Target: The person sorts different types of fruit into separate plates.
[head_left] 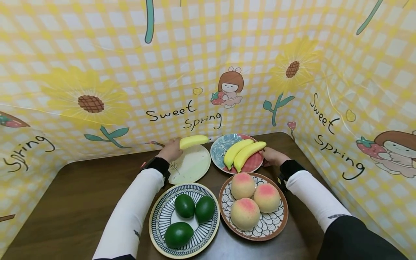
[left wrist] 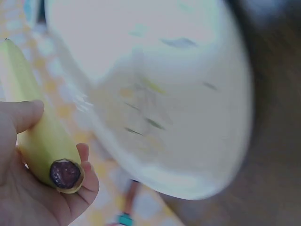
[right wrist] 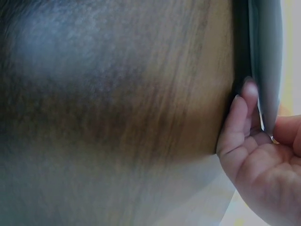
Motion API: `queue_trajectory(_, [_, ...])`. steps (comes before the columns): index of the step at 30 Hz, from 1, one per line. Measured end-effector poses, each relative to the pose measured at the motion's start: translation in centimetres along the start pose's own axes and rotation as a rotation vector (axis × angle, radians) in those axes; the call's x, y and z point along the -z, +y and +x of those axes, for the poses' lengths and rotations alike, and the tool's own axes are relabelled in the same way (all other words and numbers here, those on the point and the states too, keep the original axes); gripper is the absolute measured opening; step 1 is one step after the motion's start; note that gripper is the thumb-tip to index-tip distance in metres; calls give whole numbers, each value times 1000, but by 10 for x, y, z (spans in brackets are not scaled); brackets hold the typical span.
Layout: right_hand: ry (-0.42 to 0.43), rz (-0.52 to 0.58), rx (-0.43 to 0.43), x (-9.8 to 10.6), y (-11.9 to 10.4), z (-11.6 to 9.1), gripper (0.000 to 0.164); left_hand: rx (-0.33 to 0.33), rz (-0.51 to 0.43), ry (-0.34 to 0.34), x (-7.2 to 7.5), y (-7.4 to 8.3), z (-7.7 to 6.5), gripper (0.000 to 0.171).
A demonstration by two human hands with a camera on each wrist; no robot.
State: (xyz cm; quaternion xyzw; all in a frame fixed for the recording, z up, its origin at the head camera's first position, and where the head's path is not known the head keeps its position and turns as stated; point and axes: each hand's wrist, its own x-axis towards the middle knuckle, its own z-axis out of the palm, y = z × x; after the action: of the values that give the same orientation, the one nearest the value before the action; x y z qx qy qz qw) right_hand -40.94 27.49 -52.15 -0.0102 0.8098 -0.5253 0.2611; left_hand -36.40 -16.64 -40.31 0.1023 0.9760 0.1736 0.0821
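Note:
My left hand (head_left: 171, 151) grips a yellow banana (head_left: 195, 141) above the far edge of a cream plate (head_left: 196, 162). In the left wrist view the thumb lies along the banana (left wrist: 35, 127), its dark end facing the camera, while the plate (left wrist: 207, 132) shows bare with small leaf marks. At the right, my right hand (head_left: 274, 157) pinches the rim of a blue and red plate (head_left: 219, 148); two bananas (head_left: 248, 155) lie side by side on it. In the right wrist view, thumb and fingers stand on either side of that plate's edge (right wrist: 270, 61), fingers underneath.
Nearer stands a black-patterned plate (head_left: 159, 216) with three green, avocado-like fruits (head_left: 178, 234). Right of it, a brown-rimmed plate (head_left: 269, 231) bears three peaches (head_left: 245, 213). The plates sit close together on a dark wooden table (head_left: 81, 206). A yellow checked cloth (head_left: 182, 79) rises behind and at the sides.

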Motion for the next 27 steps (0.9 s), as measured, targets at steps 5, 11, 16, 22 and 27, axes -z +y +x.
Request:
queue_trajectory(5, [-41, 25, 63, 25, 55, 54, 41, -43, 14, -35, 3, 31, 9, 62])
queue_trajectory(11, [-28, 40, 33, 24, 58, 58, 34, -43, 59, -39, -1, 59, 18, 63])
queue_trajectory(16, [20, -41, -16, -13, -24, -32, 39, -17, 40, -23, -8, 74, 20, 62])
queue_trajectory(22, [9, -20, 11, -14, -29, -37, 38, 26, -5, 7, -16, 85, 26, 60])
queue_trajectory(27, [-61, 53, 87, 15, 32, 34, 39, 85, -65, 17, -23, 96, 29, 60])
